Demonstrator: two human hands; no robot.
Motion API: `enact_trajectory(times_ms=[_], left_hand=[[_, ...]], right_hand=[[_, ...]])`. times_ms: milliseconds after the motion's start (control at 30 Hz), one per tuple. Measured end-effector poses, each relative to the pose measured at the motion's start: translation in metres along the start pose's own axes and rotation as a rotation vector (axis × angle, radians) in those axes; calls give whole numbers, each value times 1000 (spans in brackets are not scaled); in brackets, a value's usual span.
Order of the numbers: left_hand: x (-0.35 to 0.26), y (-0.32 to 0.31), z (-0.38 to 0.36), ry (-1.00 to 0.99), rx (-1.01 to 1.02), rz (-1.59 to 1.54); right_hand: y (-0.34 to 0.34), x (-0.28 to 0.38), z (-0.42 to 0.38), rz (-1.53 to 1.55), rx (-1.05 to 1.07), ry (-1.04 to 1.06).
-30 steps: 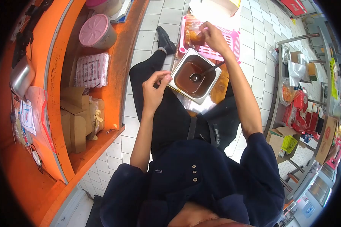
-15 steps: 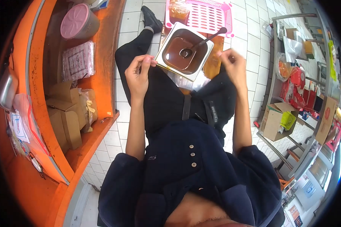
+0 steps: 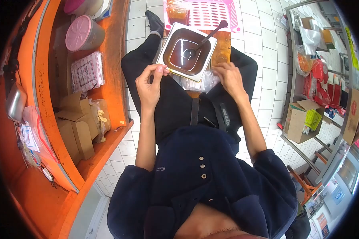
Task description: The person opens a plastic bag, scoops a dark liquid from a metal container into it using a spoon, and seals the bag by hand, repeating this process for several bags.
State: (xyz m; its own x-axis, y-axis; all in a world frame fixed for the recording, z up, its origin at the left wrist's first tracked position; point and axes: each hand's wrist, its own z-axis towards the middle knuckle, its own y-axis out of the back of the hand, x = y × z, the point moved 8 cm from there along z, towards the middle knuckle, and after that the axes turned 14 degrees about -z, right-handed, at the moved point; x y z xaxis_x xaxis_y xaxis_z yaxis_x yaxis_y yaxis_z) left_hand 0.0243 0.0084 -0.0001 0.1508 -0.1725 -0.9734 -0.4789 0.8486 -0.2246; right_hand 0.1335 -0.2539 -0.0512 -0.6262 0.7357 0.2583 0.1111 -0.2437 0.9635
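A square metal pan (image 3: 206, 68) of dark brown liquid stands in front of me, with a dark-handled ladle (image 3: 216, 31) leaning in it. At its near left corner, my left hand (image 3: 149, 83) is closed in a thumb-and-finger pinch; I cannot tell what is between the fingertips. My right hand (image 3: 230, 79) has its fingers drawn together just right of the pan, beside clear plastic bags (image 3: 206, 83). These lie at the pan's near side, between my thighs. A brown wooden board (image 3: 222, 49) shows under and right of the pan.
Beyond the pan is a pink plastic basket (image 3: 211, 14) with a wrapped brownish item (image 3: 178, 16). On my left, an orange shelf (image 3: 117, 91) holds a pink-lidded tub (image 3: 83, 34) and cardboard boxes (image 3: 77, 133). A metal rack (image 3: 293, 47) with goods stands to the right.
My right hand has come down and left toward the pan and the plastic bags. The left hand has shifted slightly along the pan's near edge. The whole view has shifted a little.
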Motion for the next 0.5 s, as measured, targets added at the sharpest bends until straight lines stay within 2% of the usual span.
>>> enact_trajectory(times_ms=[67,100,167,233,300,333,367,400,433,500], left_hand=[[-3,-10,-3,13,71,104],[-5,-19,-4,22,137,203],[-15,-50,-10,43,304,215],[-34,-92,-18,43,383,201],[-22,-110,-32,114,537,151],[-5,-106,-36,307,557,198],[1,-102,-37,305,555,199],[7,-96,-36,370,469,98],[12,-90,-35,435,383,-4],[10,-87,-33,406,356,-53]], right_hand=[[29,-8,0,194,-57,-160],[44,-3,0,197,-59,-159],[51,9,-8,582,244,-246],[74,39,-8,634,345,-98],[91,51,-6,678,266,-135],[90,49,-8,679,265,-133],[86,37,-12,780,265,-242],[80,27,-17,877,264,-354],[78,24,-19,876,264,-352],[70,27,-27,1026,285,-350]])
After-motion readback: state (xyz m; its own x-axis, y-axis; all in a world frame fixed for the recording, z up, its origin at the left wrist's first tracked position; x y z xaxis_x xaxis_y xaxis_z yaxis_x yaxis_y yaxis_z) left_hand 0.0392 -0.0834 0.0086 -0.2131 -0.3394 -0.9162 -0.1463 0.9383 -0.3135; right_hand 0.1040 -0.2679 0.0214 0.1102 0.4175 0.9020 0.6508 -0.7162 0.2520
